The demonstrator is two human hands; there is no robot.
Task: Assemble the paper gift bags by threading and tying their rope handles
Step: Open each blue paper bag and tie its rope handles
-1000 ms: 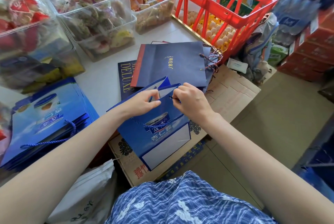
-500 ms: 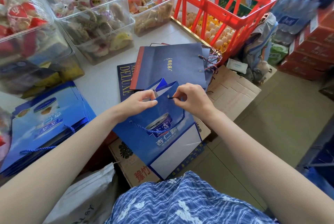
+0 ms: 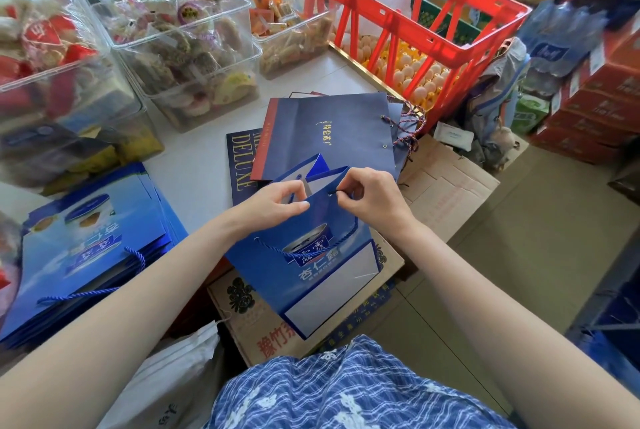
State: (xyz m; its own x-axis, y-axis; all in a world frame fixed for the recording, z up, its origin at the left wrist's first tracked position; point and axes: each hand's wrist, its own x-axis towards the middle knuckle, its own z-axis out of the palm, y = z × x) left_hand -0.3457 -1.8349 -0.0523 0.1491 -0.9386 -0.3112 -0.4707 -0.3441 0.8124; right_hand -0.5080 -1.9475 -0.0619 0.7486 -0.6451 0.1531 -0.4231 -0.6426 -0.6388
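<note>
Pinched between the thumb and forefinger of the right hand [image 3: 372, 198] is the dark tip of a twisted blue rope handle [image 3: 304, 252], right at a punched hole near the top edge of the glossy blue paper gift bag [image 3: 311, 276]. From the head camera I see the left hand [image 3: 277, 205] gripping that same top edge just to the left, thumb on the near face. The bag hangs tilted in front of the person, above a flattened brown cardboard box [image 3: 446, 186], and the rope droops in a loop across its printed front.

On the white tabletop [image 3: 194, 172] beyond the hands lies a flat stack of dark navy paper bags [image 3: 329, 137] with red-and-blue cords at their right end. At the near left I see a pile of flat blue gift bags [image 3: 86, 248] with handles already on. Clear plastic tubs of wrapped snacks [image 3: 180, 57] line the far left. At the far right of the table stands a red plastic crate [image 3: 408, 30] with eggs visible through its bars. Stacked red cartons [image 3: 595, 109] sit on the beige floor [image 3: 519, 255] at the right.
</note>
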